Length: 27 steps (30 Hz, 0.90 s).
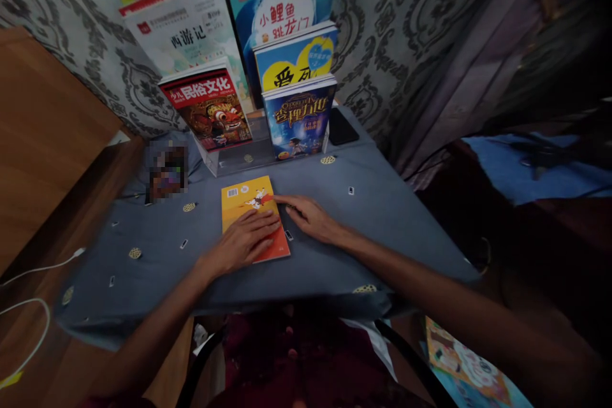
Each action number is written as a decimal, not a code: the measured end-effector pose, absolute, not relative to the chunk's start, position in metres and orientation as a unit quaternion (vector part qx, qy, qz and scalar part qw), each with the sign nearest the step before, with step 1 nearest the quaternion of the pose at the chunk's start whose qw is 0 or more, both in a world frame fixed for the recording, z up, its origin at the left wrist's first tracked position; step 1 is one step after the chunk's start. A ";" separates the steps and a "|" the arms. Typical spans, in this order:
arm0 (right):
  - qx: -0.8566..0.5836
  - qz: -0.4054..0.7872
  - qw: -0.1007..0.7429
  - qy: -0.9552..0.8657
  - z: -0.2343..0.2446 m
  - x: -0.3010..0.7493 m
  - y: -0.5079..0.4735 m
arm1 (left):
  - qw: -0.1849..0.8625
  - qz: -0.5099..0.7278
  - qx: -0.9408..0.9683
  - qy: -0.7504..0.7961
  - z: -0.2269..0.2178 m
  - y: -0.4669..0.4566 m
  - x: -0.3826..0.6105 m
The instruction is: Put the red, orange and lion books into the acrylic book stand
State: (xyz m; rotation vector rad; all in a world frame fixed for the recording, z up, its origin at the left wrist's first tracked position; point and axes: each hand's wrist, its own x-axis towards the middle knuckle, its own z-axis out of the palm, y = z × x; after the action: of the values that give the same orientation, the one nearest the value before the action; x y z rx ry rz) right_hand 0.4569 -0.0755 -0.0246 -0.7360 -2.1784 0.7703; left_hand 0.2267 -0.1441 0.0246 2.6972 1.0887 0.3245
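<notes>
A thin orange-and-yellow book [245,201] lies flat on a table covered with a grey-blue cloth [382,204]. My left hand [246,239] rests palm down on the book's lower half, fingers stretched out flat. My right hand [308,215] lies beside the book's right edge, fingers extended, the fingertips touching that edge near the top corner. Neither hand grips anything.
Behind the book a clear stand [239,156] holds a red book [210,108], a dark blue book [299,118] and others stacked behind. A black phone [342,127] lies at the back right. A white cable [29,306] runs at left. Another book [459,357] lies low right.
</notes>
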 end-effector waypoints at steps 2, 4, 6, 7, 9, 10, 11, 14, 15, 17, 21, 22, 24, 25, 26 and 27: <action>-0.294 0.282 0.369 -0.836 -0.019 0.458 -0.081 | 0.107 0.117 0.918 0.363 0.024 -0.135 0.230; -0.297 0.250 0.393 -0.833 -0.013 0.458 -0.087 | 0.103 0.129 0.918 0.360 0.023 -0.124 0.230; -0.284 0.214 0.406 -0.842 -0.009 0.457 -0.092 | 0.091 0.141 0.916 0.364 0.021 -0.111 0.228; -0.271 0.198 0.405 -0.851 -0.008 0.457 -0.094 | 0.084 0.145 0.914 0.370 0.020 -0.104 0.228; -0.241 0.180 0.385 -0.873 -0.006 0.456 -0.096 | 0.072 0.145 0.909 0.383 0.018 -0.088 0.226; -0.228 0.177 0.372 -0.882 -0.006 0.455 -0.096 | 0.070 0.144 0.906 0.392 0.018 -0.080 0.226; -0.218 0.176 0.360 -0.890 -0.006 0.455 -0.096 | 0.069 0.142 0.902 0.402 0.017 -0.071 0.225; -0.211 0.178 0.345 -0.897 -0.007 0.454 -0.095 | 0.075 0.143 0.891 0.424 0.016 -0.051 0.224; -0.214 0.178 0.343 -0.897 -0.007 0.454 -0.095 | 0.077 0.143 0.890 0.427 0.015 -0.047 0.224; -0.220 0.185 0.341 -0.895 -0.008 0.453 -0.093 | 0.078 0.137 0.890 0.428 0.014 -0.043 0.224; -0.223 0.221 0.353 -0.881 -0.011 0.452 -0.088 | 0.066 0.114 0.887 0.442 0.012 -0.052 0.225; -0.225 0.233 0.360 -0.875 -0.012 0.452 -0.087 | 0.064 0.108 0.886 0.446 0.012 -0.056 0.226; -0.240 0.256 0.376 -0.858 -0.012 0.453 -0.086 | 0.066 0.098 0.886 0.448 0.013 -0.067 0.227; -0.255 0.267 0.384 -0.846 -0.012 0.453 -0.086 | 0.069 0.094 0.887 0.448 0.014 -0.073 0.227; -0.274 0.276 0.394 -0.833 -0.011 0.454 -0.085 | 0.073 0.091 0.887 0.446 0.015 -0.080 0.228; -0.293 0.284 0.403 -0.819 -0.010 0.454 -0.085 | 0.077 0.090 0.889 0.443 0.016 -0.087 0.228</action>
State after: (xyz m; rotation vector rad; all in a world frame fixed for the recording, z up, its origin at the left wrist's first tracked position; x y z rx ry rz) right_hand 0.4544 -0.0853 -0.0101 -0.7410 -2.0707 0.7166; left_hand 0.2283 -0.0874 0.0161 2.6625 1.3272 0.2686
